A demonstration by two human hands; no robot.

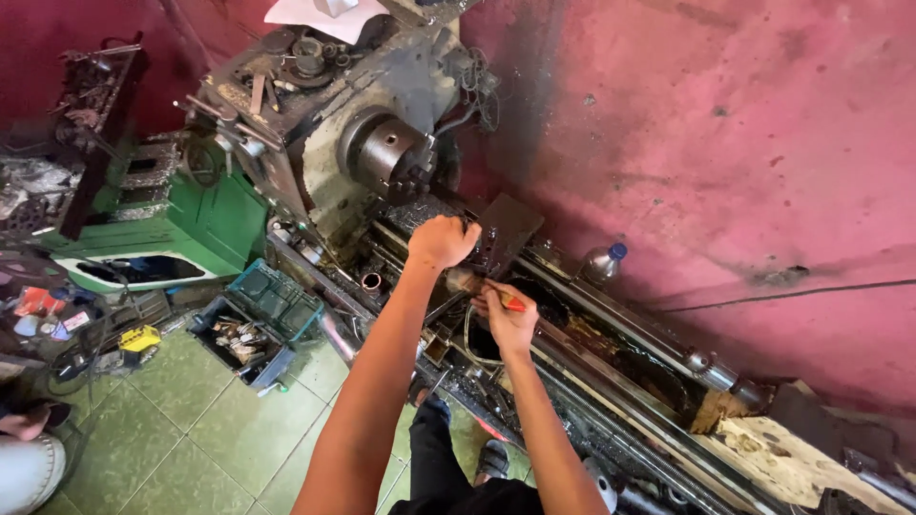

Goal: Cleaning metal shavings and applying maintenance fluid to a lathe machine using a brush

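While the left hand (pixel 441 240) is clenched into a fist on the lathe carriage (pixel 496 238), its fingers curled around a dark part there (which part cannot be told from this view), the right hand (pixel 508 319) is closed around the red-orange handle of a brush (pixel 487 291). The brush lies with its long axis running from the right hand's grip up and to the left, the pale bristle end toward the left hand. That end sits just below and beside the left fist, so the two hands work near each other, the left one nearer the chuck (pixel 386 153).

The chuck stands well apart from both hands, up and to the left along the bed (pixel 611 353). The bed's long axis runs diagonally from the chuck down to the lower right, and both forearms cross it from the near side.

Count of items:
- Hands in use: two, both the person's own.
- Brush: one.
- Chuck: one, with nothing seen clamped in it.
- Bottle (pixel 603 262) with a blue cap: one, standing on the far side of the bed against the red wall (pixel 725 124).
- Open toolbox (pixel 253 324): one, on the green tiled floor (pixel 191 439) to the left of the machine.
- Sheet of white paper (pixel 324 19): one, on top of the headstock.
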